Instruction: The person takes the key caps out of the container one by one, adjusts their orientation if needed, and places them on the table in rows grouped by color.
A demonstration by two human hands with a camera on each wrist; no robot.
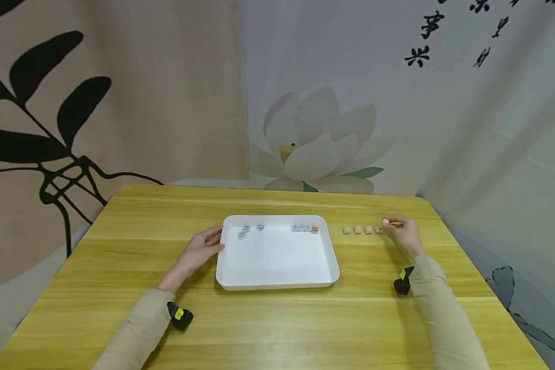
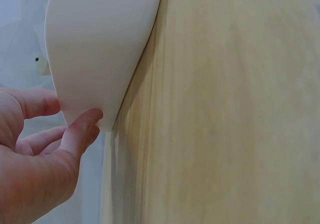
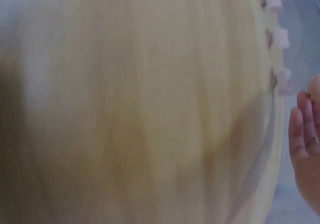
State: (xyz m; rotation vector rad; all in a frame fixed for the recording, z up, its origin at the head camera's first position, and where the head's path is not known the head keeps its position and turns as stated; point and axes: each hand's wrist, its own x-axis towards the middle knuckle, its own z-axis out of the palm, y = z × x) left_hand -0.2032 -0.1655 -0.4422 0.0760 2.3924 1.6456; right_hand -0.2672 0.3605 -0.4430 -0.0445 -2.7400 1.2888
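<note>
"What's that right hand [image 1: 403, 235] up to?"
"Pinching a small white cube [image 1: 386, 221], right of the white tray [image 1: 277, 262]."
"And the left hand [image 1: 201, 251]?"
"Gripping the tray's left edge."

Before you, black brush-style Chinese characters [image 1: 432, 24] on the pale backdrop cloth [image 1: 444, 128]: the lowest at left resembles 兴; others too stylised to read, or cut off at your head view's top edge. Dark marks on small cubes [image 1: 302, 227] in your white tray [image 1: 277, 257] and on a row of cubes [image 1: 357, 229] on your desk [image 1: 287, 324]: too small to read.
</note>
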